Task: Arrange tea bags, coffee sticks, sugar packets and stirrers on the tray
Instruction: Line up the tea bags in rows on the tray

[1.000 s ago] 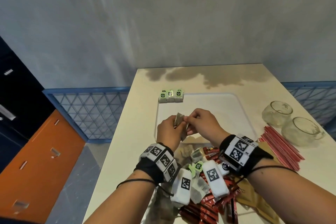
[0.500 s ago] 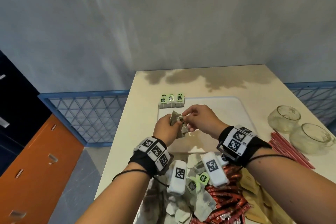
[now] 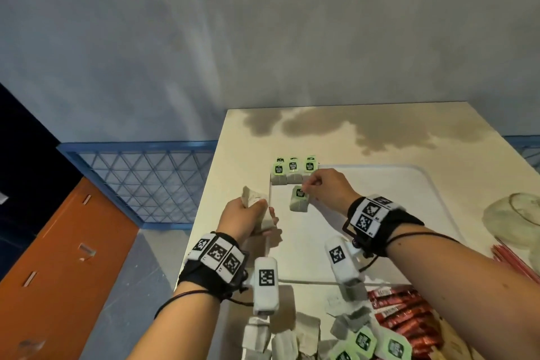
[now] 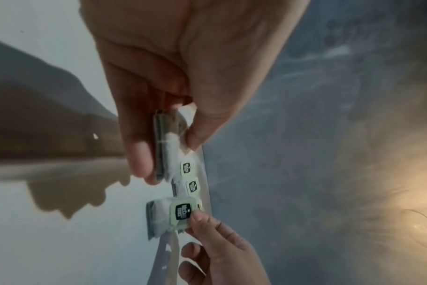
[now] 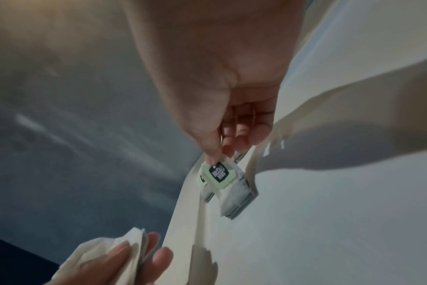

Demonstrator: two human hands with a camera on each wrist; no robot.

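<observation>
A white tray (image 3: 409, 199) lies on the cream table. Three tea bags (image 3: 293, 170) with green tags stand in a row at its far left corner. My right hand (image 3: 308, 185) pinches the green tag (image 5: 217, 173) of one tea bag (image 3: 299, 203), which hangs just in front of that row, low over the tray. My left hand (image 3: 257, 209) hovers at the tray's left edge and grips a small stack of tea bags (image 3: 250, 197) between thumb and fingers (image 4: 139, 154). The left wrist view shows that stack (image 4: 167, 150) edge-on, with the right hand's bag (image 4: 163, 217) beyond it.
More tea bags (image 3: 353, 336) and red coffee sticks (image 3: 403, 313) are piled at the near edge of the table. Red stirrers (image 3: 517, 266) and a glass cup (image 3: 514, 213) sit to the right of the tray. The table's left edge drops to a blue mesh fence (image 3: 140, 178).
The hands have parted. My right hand has carried one tea bag by its tag forward to the row on the tray. My left hand has drifted left with the other bags.
</observation>
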